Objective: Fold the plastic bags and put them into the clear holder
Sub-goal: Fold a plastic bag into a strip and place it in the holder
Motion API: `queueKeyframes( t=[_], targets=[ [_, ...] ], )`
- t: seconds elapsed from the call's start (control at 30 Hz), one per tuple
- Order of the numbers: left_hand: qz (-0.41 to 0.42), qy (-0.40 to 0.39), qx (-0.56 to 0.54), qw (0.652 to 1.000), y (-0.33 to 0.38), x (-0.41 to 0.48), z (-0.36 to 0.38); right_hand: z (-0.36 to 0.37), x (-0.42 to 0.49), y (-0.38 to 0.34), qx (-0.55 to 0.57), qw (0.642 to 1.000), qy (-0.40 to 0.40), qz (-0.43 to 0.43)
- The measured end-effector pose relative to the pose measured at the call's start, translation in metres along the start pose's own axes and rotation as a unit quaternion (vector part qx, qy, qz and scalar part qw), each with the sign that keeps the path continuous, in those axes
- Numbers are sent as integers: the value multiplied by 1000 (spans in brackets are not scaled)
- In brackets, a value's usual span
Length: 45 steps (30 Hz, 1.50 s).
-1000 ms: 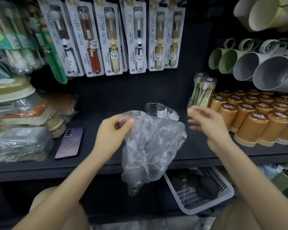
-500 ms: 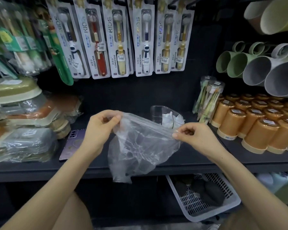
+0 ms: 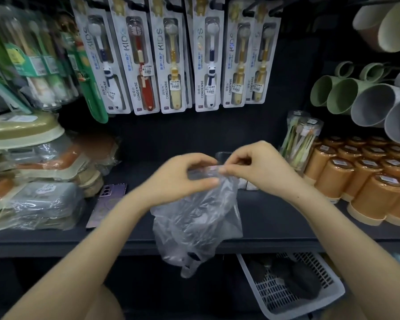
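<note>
Both hands meet at the top edge of a clear plastic bag (image 3: pixel 194 222), held up in front of the dark shelf (image 3: pixel 275 215).

The left hand (image 3: pixel 183 179) and right hand (image 3: pixel 259 167) each pinch the bag's gathered rim between thumb and curled fingers, fingertips nearly touching. The crumpled bag hangs below them, past the shelf's front edge. Just behind the hands, only a bit of the clear holder (image 3: pixel 223 157) shows on the shelf. A phone (image 3: pixel 106 204) lies to the left.

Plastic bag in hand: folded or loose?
Loose, not neatly folded: the plastic bag hangs crumpled; left hand and right hand pinch its top edge together.
</note>
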<state>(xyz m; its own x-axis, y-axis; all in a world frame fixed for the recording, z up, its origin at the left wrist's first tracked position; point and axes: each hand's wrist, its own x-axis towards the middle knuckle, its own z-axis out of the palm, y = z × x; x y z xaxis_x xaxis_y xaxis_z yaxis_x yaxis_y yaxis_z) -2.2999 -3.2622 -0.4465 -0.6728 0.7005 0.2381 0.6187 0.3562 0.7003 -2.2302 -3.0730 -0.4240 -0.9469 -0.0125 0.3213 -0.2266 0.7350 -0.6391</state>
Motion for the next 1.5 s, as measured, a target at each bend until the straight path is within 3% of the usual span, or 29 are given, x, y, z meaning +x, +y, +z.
queueKeyframes(
  t=[0.07, 0.2, 0.47, 0.7, 0.83, 0.93, 1.07, 1.27, 1.5],
  targets=[
    [18, 61, -23, 998, 4, 11, 17, 1, 1, 0, 28, 999, 36, -13],
    [-39, 174, -165, 970, -12, 14, 21, 10, -23, 27, 76, 987, 142, -20],
    [-71, 231, -354, 904, -27, 1, 3, 58, -50, 67, 95, 995, -4, 21],
    [-96, 283, -394, 869, -47, -12, -19, 71, -45, 82, 62, 998, -31, -1],
    [-122, 304, -357, 875, -56, -12, -18, 69, -46, 77, 159, 987, -14, 11],
    [-118, 281, -389, 870, -54, -9, -5, 84, -31, 66, 106, 994, -38, -7],
    [-111, 280, -431, 851, -53, -4, 0, 107, -17, 67, 55, 998, -5, -28],
    [-117, 327, -469, 812, -79, -11, -29, 82, -32, 93, 120, 992, -22, 7],
    [-153, 325, -454, 816, -106, -25, -43, 40, -34, 92, 319, 944, -18, 76]
  ],
)
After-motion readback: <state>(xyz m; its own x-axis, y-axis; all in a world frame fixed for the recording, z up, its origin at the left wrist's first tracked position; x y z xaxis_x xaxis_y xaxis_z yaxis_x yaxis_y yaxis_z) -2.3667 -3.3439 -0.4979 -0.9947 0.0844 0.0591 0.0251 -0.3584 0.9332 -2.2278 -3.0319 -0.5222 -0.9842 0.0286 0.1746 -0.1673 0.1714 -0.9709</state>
